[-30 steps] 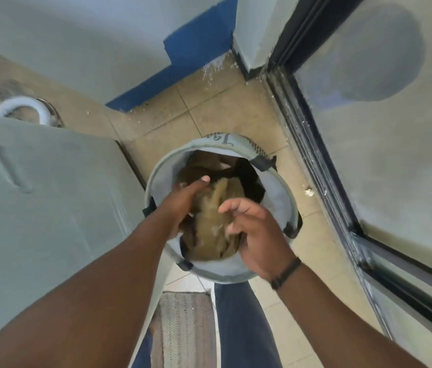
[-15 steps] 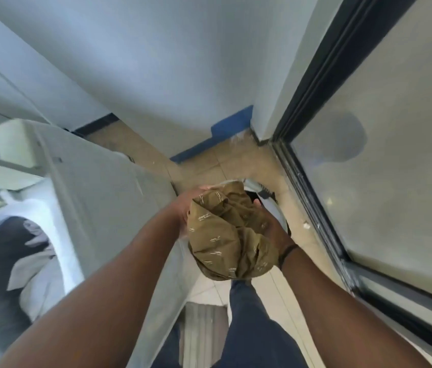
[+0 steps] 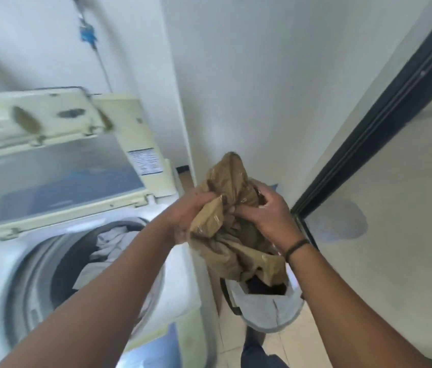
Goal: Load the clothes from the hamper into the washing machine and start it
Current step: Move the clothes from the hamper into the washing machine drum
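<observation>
Above hamper [image 3: 270, 312], bunched garment [image 3: 232, 229] upright.

One head-worn wide-angle camera looks forward and down from close above the arms. The washing machine [image 3: 82, 261] fills the frame's lower left, the hamper [image 3: 270, 306] sits lower centre.

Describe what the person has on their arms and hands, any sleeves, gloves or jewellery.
Both forearms are bare, with no sleeves in view and no gloves. The left hand shows no ring or band. The right hand has a thin dark bracelet around its wrist. No rings can be made out on the fingers, though the picture is a little blurred.
</observation>
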